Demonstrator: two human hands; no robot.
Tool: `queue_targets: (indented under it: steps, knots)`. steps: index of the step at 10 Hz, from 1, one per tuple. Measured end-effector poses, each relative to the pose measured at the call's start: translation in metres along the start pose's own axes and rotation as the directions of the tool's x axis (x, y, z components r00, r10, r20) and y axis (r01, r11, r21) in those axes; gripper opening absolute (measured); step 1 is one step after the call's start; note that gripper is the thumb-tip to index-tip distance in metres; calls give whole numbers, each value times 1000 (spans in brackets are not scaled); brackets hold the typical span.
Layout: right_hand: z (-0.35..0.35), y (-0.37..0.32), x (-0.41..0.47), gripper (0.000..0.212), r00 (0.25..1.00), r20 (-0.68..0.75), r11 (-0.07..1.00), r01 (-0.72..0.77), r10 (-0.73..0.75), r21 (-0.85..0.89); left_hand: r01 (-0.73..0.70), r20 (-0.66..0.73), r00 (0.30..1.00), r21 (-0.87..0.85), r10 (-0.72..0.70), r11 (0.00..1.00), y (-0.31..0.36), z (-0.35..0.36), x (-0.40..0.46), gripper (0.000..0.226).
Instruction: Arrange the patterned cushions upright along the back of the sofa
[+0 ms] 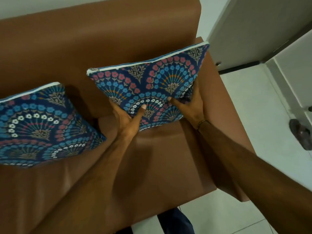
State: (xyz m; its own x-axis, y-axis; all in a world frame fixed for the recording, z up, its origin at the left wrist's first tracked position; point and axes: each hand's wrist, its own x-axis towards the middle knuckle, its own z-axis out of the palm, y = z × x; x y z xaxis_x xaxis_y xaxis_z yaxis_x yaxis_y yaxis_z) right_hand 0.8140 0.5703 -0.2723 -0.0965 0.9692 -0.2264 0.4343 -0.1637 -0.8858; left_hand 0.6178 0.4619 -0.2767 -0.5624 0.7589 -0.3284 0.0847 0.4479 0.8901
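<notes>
Left hand, right hand both pinching one cushion; second cushion on sofa.

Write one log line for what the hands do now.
left hand: holds right cushion | right hand: holds it too | left cushion: leaning on sofa

2 cushions stand against the sofa back: left cushion, right cushion.

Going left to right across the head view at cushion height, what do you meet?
Left cushion leaning on the sofa back → left hand → held cushion → right hand → sofa armrest → white floor tiles → dark slipper.
</notes>
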Motion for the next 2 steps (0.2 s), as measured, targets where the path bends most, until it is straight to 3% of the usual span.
queue_targets:
  steps: [1,2]
  knots:
    - [-2,-1,-15,128,998,-59,997,-37,33,-70,-24,-34,999,82,27,996,1,-19,-8,122]
    - [-5,-16,-28,127,997,-70,978,12,-27,-209,-50,-9,999,152,52,987,7,-42,-18,119]
